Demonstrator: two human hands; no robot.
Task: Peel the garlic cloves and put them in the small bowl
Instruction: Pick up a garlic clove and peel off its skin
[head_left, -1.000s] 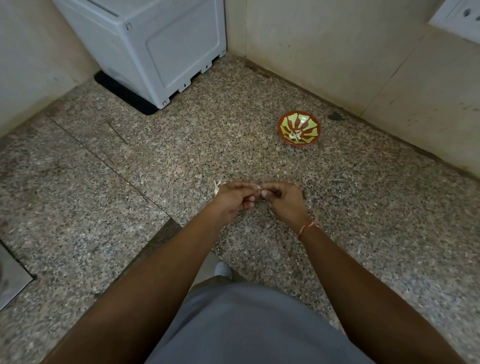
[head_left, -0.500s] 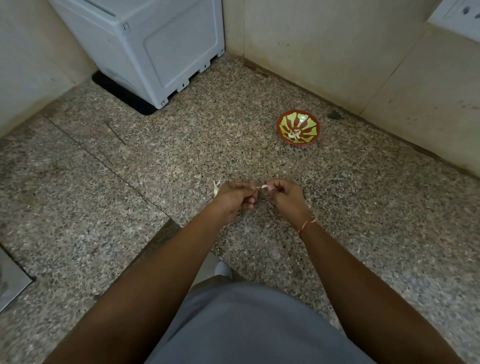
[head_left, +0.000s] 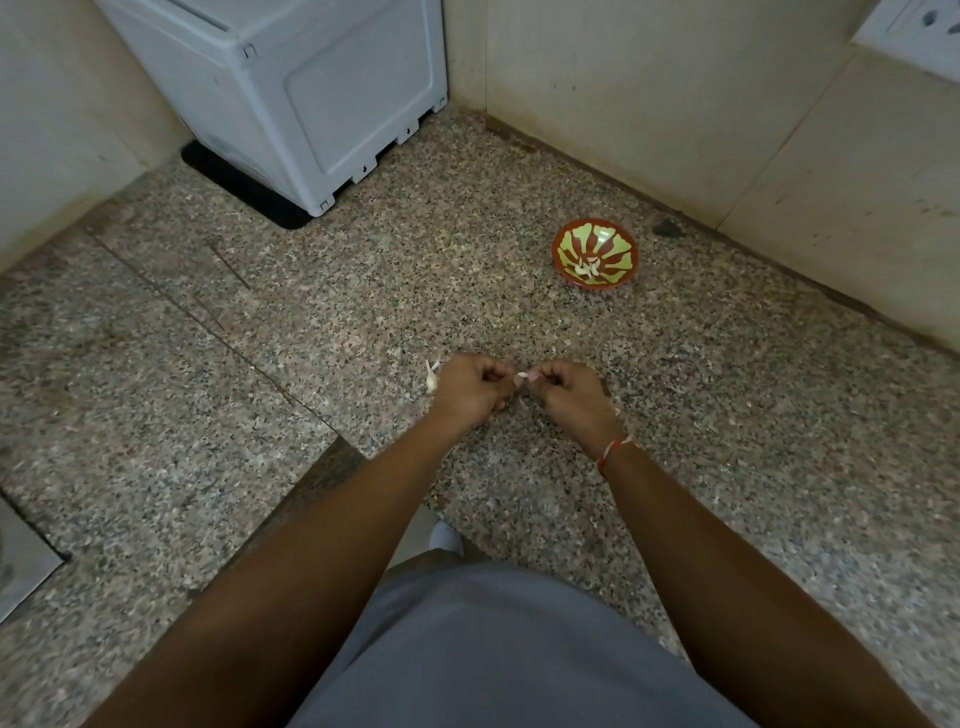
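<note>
My left hand (head_left: 470, 389) and my right hand (head_left: 569, 395) meet above the granite counter, both with curled fingers. Between their fingertips they pinch one small white garlic clove (head_left: 523, 374). The small bowl (head_left: 595, 251), red with a green petal pattern, stands further back and to the right, apart from my hands, with several peeled cloves (head_left: 587, 268) lying in its bottom. Some pale garlic (head_left: 431, 376) lies on the counter just left of my left hand, partly hidden by it.
A white plastic appliance (head_left: 291, 93) on a black mat fills the back left corner. Tiled walls (head_left: 675, 104) close the back and right. The counter's front edge (head_left: 322, 467) steps in near my left forearm. A metal sink rim (head_left: 21, 561) shows at the far left.
My hands have drawn slightly apart, and the white clove now shows between their fingertips. The bowl has not moved.
</note>
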